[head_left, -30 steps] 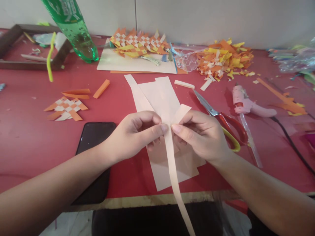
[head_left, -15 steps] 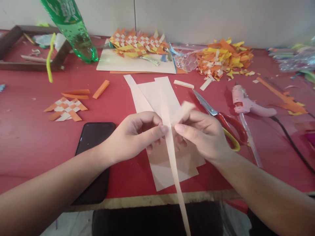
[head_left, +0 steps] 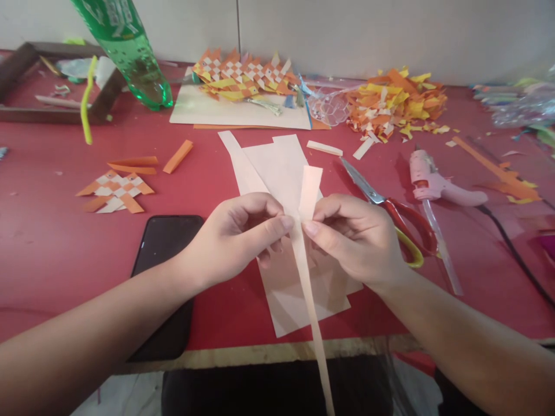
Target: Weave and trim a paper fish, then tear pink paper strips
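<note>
My left hand (head_left: pixel 251 234) is closed in a pinch on a long cream paper strip (head_left: pixel 310 306), which hangs down past the table's front edge. Opposite it, my right hand (head_left: pixel 355 237) pinches a short cream paper strip (head_left: pixel 311 188) that stands upward between the fingertips. Whether the two strips are joined is hidden at the fingertips. Beneath both hands lie cream paper sheets (head_left: pixel 281 315). Beside my right hand are scissors (head_left: pixel 377 199) with red and yellow handles. A black phone (head_left: pixel 167 242) is partly under my left forearm.
A woven orange-and-white paper piece (head_left: pixel 117 190) lies left. Behind are a green bottle (head_left: pixel 147 75), woven paper fish (head_left: pixel 243 75) and a heap of paper scraps (head_left: pixel 394 101). At right lies a pink glue gun (head_left: pixel 446 188) with its cord.
My right hand has turned the short strip from slanting rightward to nearly upright, close against the long strip. My left hand keeps its pinch in almost the same place.
</note>
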{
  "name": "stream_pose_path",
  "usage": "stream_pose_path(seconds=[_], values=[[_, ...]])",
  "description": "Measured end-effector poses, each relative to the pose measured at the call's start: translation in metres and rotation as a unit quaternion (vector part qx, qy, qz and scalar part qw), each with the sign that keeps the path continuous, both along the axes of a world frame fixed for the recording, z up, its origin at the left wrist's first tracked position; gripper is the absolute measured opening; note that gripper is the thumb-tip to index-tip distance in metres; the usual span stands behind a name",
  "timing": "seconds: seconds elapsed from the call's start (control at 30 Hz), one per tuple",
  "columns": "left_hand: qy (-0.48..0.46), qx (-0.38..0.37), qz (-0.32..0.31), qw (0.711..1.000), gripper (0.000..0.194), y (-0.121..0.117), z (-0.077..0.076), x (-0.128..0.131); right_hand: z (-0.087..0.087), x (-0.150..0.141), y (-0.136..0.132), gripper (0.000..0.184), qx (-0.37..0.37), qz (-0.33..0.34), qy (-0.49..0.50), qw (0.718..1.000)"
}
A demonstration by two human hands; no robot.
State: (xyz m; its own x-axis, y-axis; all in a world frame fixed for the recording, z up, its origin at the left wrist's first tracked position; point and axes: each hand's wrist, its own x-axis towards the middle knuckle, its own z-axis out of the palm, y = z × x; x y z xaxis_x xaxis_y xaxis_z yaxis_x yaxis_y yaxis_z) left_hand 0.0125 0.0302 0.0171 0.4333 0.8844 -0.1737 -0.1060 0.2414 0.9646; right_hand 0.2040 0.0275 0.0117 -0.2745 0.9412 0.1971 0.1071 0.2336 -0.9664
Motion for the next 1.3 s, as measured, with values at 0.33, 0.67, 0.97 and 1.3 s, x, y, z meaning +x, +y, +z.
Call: stream_pose_path(seconds=[0.33,0.67,0.97,1.3], values=[[-0.014,-0.008,0.010,1.000,0.018,0.0001,-0.0014,0.0004,-0.0018,-0.0011,0.0003,0.015,0.001,-0.004,0.004,1.000],[0.018,-0.007,-0.057,0.998,0.018,-0.0008,0.0030,-0.0002,0.0018,-0.0005,0.0006,0.016,-0.052,0.014,0.021,0.998],[0.020,0.006,-0.047,0.999,0.019,0.0000,0.0002,-0.0007,0.0030,-0.0009,0.0018,0.019,-0.064,0.057,0.042,0.995],[0.015,-0.008,-0.061,0.998,0.017,0.0015,0.0036,0.0003,0.0042,-0.0005,0.0006,0.021,-0.079,0.004,0.007,0.997]])
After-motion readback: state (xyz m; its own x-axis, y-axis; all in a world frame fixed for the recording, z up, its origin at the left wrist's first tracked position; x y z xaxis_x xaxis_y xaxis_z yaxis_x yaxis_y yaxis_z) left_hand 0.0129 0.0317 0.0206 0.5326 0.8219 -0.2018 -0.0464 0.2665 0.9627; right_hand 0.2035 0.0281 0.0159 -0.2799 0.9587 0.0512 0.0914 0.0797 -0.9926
